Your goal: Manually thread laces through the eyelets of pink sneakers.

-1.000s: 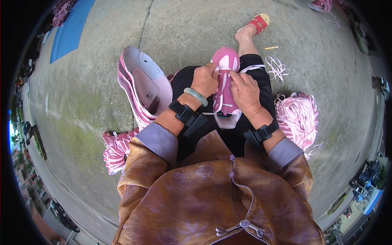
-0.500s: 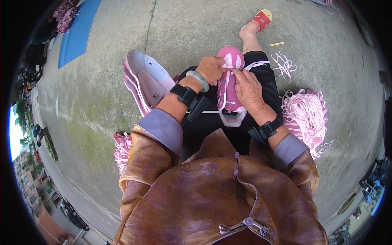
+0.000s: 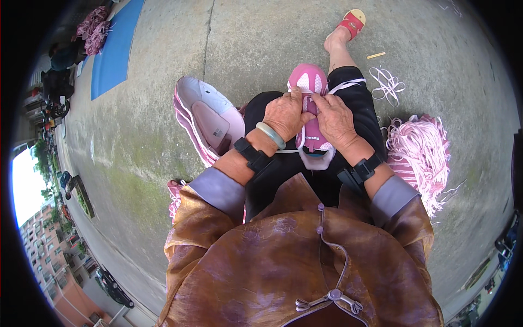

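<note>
A pink sneaker (image 3: 309, 74) with white mesh rests on my lap between my thighs, toe pointing away. My left hand (image 3: 284, 115) is closed around the shoe's left side, its thumb over the tongue. From the right, my right hand (image 3: 333, 120) has its fingers pinched at the lacing, beside my left fingertips. A pale shoelace (image 3: 348, 84) runs from the shoe across my right thigh. The part of the lace under my fingers is mostly hidden. Left of my lap, a large pink shoe-shaped container (image 3: 204, 117) with a pale lining stands open.
A heap of pink and white laces (image 3: 418, 155) lies by my right thigh, with a loose coil of lace (image 3: 388, 87) farther out. A small yellowish stick (image 3: 376, 55) is on the concrete near my red sandal (image 3: 353, 23). A blue mat (image 3: 115, 52) lies far left.
My left hand has turned, bringing its thumb over the shoe's tongue. My right hand stays at the lacing. The whole view has shifted slightly, with the scene lying a little farther right.
</note>
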### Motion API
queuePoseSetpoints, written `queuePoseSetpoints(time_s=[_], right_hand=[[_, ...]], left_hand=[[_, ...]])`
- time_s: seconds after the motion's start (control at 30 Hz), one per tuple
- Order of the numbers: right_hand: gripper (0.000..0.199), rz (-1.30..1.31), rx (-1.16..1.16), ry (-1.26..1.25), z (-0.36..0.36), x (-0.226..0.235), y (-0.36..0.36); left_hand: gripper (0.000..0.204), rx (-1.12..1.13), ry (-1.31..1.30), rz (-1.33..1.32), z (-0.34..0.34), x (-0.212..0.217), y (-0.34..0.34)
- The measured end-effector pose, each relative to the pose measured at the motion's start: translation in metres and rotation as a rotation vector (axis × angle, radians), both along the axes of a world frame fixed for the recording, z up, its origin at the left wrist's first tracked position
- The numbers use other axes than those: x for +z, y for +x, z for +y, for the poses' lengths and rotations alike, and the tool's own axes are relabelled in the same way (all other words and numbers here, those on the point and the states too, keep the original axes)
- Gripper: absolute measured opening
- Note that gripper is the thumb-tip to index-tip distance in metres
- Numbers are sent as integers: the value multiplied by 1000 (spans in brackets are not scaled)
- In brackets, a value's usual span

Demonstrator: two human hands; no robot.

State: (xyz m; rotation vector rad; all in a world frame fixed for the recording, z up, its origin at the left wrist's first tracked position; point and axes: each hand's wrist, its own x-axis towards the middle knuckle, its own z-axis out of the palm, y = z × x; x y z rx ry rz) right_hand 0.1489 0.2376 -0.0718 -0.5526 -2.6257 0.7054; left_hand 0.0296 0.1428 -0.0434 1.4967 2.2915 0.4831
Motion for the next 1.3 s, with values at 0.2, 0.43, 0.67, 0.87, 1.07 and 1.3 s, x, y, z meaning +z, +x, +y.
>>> queuePoseSetpoints(time_s=[0.2, 0.43, 0.67, 0.87, 1.07, 1.3], right_hand=[[24, 6, -1, 8, 4, 0, -5], [25, -58, -4, -21, 3, 7, -17], [29, -47, 4, -32, 2, 7, -18], [36, -158, 1, -34, 5, 10, -22], [38, -255, -81, -273, 4, 2, -23], [31, -298, -98, -151, -3, 5, -25]], left_hand=[[58, 37, -143, 30, -3, 7, -1], [43, 105, -135, 89, -10, 10, 2], [28, 133, -185, 137, -5, 5, 6], [28, 112, -278, 216, 10, -6, 6], [29, 176, -335, 156, 13, -7, 6], [30, 279, -177, 111, -2, -5, 12]])
